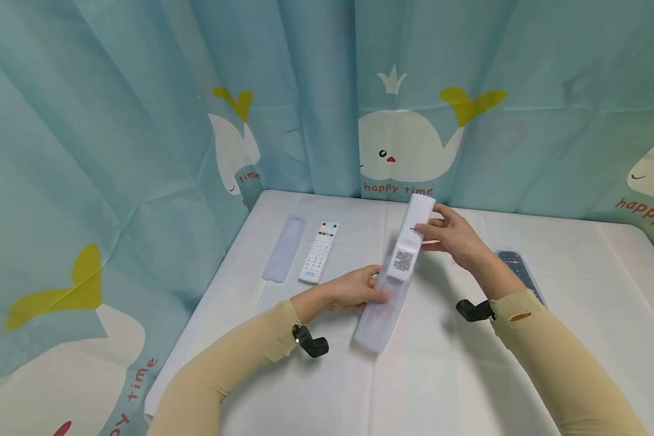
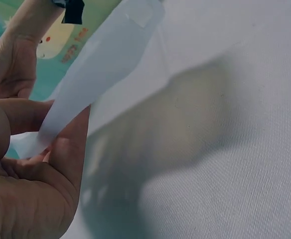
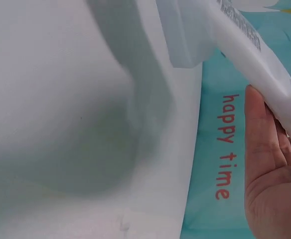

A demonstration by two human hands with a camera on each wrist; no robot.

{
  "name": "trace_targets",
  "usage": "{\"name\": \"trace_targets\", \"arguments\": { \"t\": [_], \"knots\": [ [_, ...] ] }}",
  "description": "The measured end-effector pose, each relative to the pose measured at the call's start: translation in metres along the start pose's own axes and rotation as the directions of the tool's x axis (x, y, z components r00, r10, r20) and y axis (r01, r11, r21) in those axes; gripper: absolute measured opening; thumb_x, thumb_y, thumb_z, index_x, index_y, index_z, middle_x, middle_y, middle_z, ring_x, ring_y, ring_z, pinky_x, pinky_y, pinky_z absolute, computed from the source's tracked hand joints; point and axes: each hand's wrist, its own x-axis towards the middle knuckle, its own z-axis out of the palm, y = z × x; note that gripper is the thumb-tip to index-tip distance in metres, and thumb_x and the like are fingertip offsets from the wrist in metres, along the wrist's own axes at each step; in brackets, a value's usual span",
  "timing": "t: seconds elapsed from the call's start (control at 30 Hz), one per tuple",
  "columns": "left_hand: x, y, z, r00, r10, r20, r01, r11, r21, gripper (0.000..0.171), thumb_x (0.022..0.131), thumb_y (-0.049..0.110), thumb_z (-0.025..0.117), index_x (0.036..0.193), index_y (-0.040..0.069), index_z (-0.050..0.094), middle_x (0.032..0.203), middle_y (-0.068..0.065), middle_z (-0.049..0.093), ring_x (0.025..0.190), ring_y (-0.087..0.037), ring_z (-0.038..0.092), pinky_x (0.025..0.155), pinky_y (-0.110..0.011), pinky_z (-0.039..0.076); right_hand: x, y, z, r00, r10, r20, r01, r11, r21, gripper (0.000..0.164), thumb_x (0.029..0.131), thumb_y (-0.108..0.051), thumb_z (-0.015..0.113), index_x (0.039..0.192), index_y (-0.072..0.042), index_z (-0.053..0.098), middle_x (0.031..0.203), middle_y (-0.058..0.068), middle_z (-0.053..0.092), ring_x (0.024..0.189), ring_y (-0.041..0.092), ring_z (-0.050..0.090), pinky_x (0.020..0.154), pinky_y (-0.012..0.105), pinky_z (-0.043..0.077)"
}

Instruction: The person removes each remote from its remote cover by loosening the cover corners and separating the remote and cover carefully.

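— Where is the remote (image 1: 421,213) from the hands?
— It is held above the table (image 1: 305,399), between them, nearer to the right hand (image 1: 453,236), which grips its far part. The left hand (image 1: 355,287) pinches the clear sleeve (image 1: 378,324) from the left side.
— And the long axis?
— Both things lie almost in one line, from near left to far right. The remote's near end overlaps the sleeve's far part; how deep inside, I cannot tell.

Curtain (image 1: 316,91) blocked the desk's (image 1: 430,381) back and left edges, the held sleeve (image 1: 377,324) its middle, a white remote (image 1: 319,253) the back-left corner, a dark remote (image 1: 515,266) the right side; passage lay frontward, between the forearms (image 1: 561,363).
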Motion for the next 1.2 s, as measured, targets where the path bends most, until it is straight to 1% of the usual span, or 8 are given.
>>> {"name": "trace_targets", "arguments": {
  "t": [0.1, 0.23, 0.3, 0.43, 0.67, 0.87, 1.03, 1.2],
  "knots": [
    [0.0, -0.001, -0.001, 1.0, -0.005, -0.002, 0.005, 1.0, -0.002, 0.068, 0.096, -0.003, 0.066, 0.154, 0.008, 0.031, 0.117, -0.014, 0.068, 0.104, -0.029, 0.067, 0.083, -0.044, 0.057, -0.002, -0.005, -0.004, 1.0, -0.012, -0.012, 0.012, 0.999, 0.035, 0.072, 0.101, -0.016, 0.068, 0.159, -0.01, 0.026, 0.114, 0.003, 0.067, 0.093, 0.017, 0.072, 0.085, 0.04, 0.06],
    [-0.001, 0.0, -0.003, 1.0, -0.003, -0.016, 0.003, 1.0, -0.01, 0.071, 0.097, -0.001, 0.067, 0.156, 0.012, 0.03, 0.118, -0.013, 0.068, 0.102, -0.027, 0.068, 0.081, -0.042, 0.058, -0.005, -0.017, -0.013, 0.997, -0.059, -0.051, 0.066, 0.987, 0.147, 0.064, 0.1, -0.011, 0.068, 0.152, -0.011, 0.032, 0.107, 0.0, 0.071, 0.09, 0.016, 0.073, 0.081, 0.035, 0.061],
    [-0.002, 0.0, -0.005, 1.0, 0.001, -0.019, -0.002, 1.0, -0.018, 0.071, 0.097, -0.001, 0.066, 0.156, 0.012, 0.03, 0.12, -0.014, 0.068, 0.103, -0.028, 0.068, 0.081, -0.043, 0.058, -0.007, -0.022, -0.019, 0.991, -0.089, -0.097, 0.107, 0.974, 0.199, 0.06, 0.099, -0.009, 0.069, 0.148, -0.012, 0.035, 0.105, -0.001, 0.072, 0.089, 0.016, 0.073, 0.078, 0.033, 0.061],
    [-0.004, -0.001, -0.007, 1.0, -0.012, -0.015, 0.011, 0.999, -0.04, 0.072, 0.097, 0.0, 0.066, 0.157, 0.01, 0.027, 0.124, -0.014, 0.065, 0.104, -0.028, 0.067, 0.083, -0.043, 0.058, -0.01, -0.026, -0.029, 0.972, -0.12, -0.2, 0.164, 0.961, 0.222, 0.057, 0.097, -0.01, 0.071, 0.144, -0.01, 0.038, 0.105, -0.003, 0.072, 0.087, 0.015, 0.072, 0.075, 0.03, 0.061],
    [-0.005, -0.001, -0.01, 0.999, 0.004, -0.037, -0.007, 0.997, -0.075, 0.073, 0.098, 0.0, 0.064, 0.158, 0.007, 0.023, 0.126, -0.016, 0.064, 0.104, -0.029, 0.068, 0.084, -0.044, 0.059, -0.012, -0.02, -0.032, 0.96, -0.095, -0.264, 0.115, 0.992, 0.061, 0.048, 0.098, -0.021, 0.071, 0.137, -0.004, 0.048, 0.106, -0.011, 0.072, 0.093, 0.009, 0.071, 0.078, 0.028, 0.06],
    [-0.007, 0.002, -0.011, 0.999, 0.004, -0.042, -0.007, 0.996, -0.087, 0.073, 0.099, 0.001, 0.064, 0.158, 0.006, 0.022, 0.127, -0.016, 0.063, 0.105, -0.028, 0.068, 0.085, -0.044, 0.059, -0.011, -0.012, -0.029, 0.963, -0.104, -0.248, 0.104, 0.994, -0.013, 0.051, 0.098, -0.023, 0.071, 0.139, -0.006, 0.045, 0.11, -0.012, 0.07, 0.103, 0.008, 0.066, 0.081, 0.027, 0.059],
    [-0.009, 0.002, -0.016, 0.997, -0.005, -0.079, -0.003, 0.995, -0.098, 0.074, 0.098, 0.002, 0.065, 0.158, 0.007, 0.024, 0.127, -0.016, 0.064, 0.101, -0.026, 0.068, 0.083, -0.043, 0.059, -0.012, -0.007, -0.024, 0.968, -0.134, -0.21, 0.106, 0.984, -0.141, 0.063, 0.101, -0.029, 0.067, 0.149, -0.003, 0.037, 0.127, 0.001, 0.063, 0.114, 0.014, 0.06, 0.086, 0.028, 0.058],
    [-0.009, 0.0, -0.021, 0.995, -0.009, -0.098, -0.001, 0.996, -0.093, 0.076, 0.098, 0.006, 0.067, 0.159, 0.008, 0.023, 0.125, -0.015, 0.066, 0.099, -0.025, 0.069, 0.08, -0.04, 0.059, -0.015, -0.002, -0.017, 0.974, -0.173, -0.146, 0.13, 0.955, -0.267, 0.061, 0.102, -0.03, 0.066, 0.151, -0.004, 0.04, 0.142, 0.017, 0.057, 0.12, 0.019, 0.058, 0.089, 0.028, 0.057]
  ]
}}
